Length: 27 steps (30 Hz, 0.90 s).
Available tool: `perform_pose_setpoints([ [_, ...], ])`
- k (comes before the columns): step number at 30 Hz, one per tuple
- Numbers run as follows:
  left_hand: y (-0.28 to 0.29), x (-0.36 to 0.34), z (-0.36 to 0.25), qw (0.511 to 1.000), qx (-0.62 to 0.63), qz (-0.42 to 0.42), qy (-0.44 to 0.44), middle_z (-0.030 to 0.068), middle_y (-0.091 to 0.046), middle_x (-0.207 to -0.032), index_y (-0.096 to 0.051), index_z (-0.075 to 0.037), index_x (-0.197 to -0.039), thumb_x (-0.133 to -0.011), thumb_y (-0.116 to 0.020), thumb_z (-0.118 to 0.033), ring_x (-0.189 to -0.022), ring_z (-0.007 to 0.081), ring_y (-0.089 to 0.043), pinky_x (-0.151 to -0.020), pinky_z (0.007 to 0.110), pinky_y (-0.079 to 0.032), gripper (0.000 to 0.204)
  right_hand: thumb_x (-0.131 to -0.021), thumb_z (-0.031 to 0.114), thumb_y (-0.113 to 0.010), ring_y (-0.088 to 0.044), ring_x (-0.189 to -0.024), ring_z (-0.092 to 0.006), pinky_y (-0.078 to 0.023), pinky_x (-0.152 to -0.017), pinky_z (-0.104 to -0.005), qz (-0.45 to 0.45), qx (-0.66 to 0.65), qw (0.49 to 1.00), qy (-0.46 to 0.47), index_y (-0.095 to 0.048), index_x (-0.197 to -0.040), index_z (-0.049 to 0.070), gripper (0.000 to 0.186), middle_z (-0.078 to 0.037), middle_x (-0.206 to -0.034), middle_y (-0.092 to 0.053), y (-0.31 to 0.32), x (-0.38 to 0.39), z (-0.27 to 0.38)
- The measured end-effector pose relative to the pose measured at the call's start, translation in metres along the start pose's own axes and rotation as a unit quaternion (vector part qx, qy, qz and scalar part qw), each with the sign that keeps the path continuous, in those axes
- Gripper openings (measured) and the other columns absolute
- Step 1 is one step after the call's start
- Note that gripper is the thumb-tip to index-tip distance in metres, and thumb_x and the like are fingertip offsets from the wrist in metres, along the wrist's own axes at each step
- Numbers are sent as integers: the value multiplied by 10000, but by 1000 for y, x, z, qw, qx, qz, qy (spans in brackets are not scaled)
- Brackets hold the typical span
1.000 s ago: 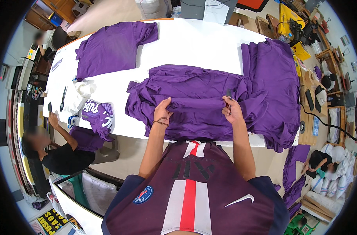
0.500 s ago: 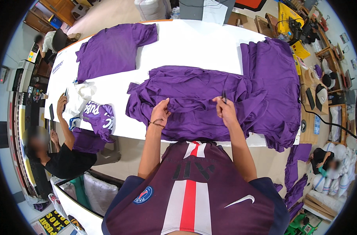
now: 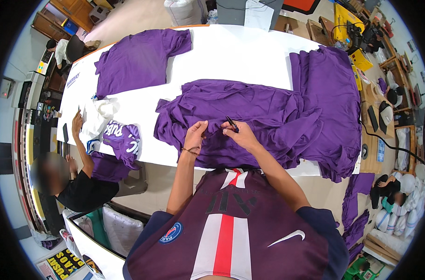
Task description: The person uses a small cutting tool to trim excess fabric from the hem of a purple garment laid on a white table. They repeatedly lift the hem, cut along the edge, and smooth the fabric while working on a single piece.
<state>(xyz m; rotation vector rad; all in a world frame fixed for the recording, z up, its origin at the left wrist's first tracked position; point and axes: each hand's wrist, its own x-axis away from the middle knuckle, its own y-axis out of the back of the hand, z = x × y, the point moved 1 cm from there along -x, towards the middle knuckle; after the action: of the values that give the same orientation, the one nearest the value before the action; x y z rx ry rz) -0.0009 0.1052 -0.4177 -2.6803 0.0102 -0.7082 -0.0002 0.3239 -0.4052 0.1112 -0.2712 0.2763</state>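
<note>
A rumpled heap of purple shirts lies on the white table in front of me. My left hand is closed in a pinch on the near part of a purple shirt, a bracelet on its wrist. Just to the right, my right hand has its fingers curled round small black thread snips, which point up and left. Its thumb and fingertips are close to the cloth beside the left hand. Any thread between the hands is too small to make out.
A flat purple shirt lies at the far left of the white table; stacked purple shirts cover its right end. White cloth and a printed purple shirt lie near a co-worker on the left.
My right hand has moved left, close to my left hand, and the snips have turned from upright to slanting left. My left hand has shifted slightly right in the picture.
</note>
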Motion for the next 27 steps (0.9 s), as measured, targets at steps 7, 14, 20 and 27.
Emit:
perform_pose_setpoints([
  [7,-2,0,7,998,54,18,30,-2,-726,-926,-714,-69,-992,-1000,-668,-184,-804,95,-674,-705,255,-513,124,-910,90,-700,-673,-899,-150,-511,-851,-317,-86,36,993,79,-713,-1131,14,234,-69,-997,-740,-3,-1,-13],
  [14,-4,3,10,998,-33,-9,61,-90,-648,-767,-754,-95,-920,-958,-738,-223,-627,-1,-511,-564,192,-335,135,-895,128,-735,-678,-869,-140,-515,-815,-303,-43,-40,998,22,-723,-1066,-2,216,-68,-909,-746,-7,7,-5],
  [20,-8,10,4,997,-55,17,44,-84,-658,-822,-751,-86,-954,-961,-732,-204,-679,11,-520,-613,188,-365,119,-891,200,-757,-631,-743,-109,-505,-747,-293,-94,38,990,96,-744,-956,-10,220,-60,-796,-718,-13,16,3],
  [27,-11,13,12,992,-110,50,-26,-59,-673,-889,-766,-14,-1046,-980,-707,-150,-791,18,-551,-687,183,-406,163,-939,228,-733,-601,-760,-74,-472,-715,-264,-40,21,999,-28,-748,-893,-17,250,-20,-794,-717,-15,15,-1],
])
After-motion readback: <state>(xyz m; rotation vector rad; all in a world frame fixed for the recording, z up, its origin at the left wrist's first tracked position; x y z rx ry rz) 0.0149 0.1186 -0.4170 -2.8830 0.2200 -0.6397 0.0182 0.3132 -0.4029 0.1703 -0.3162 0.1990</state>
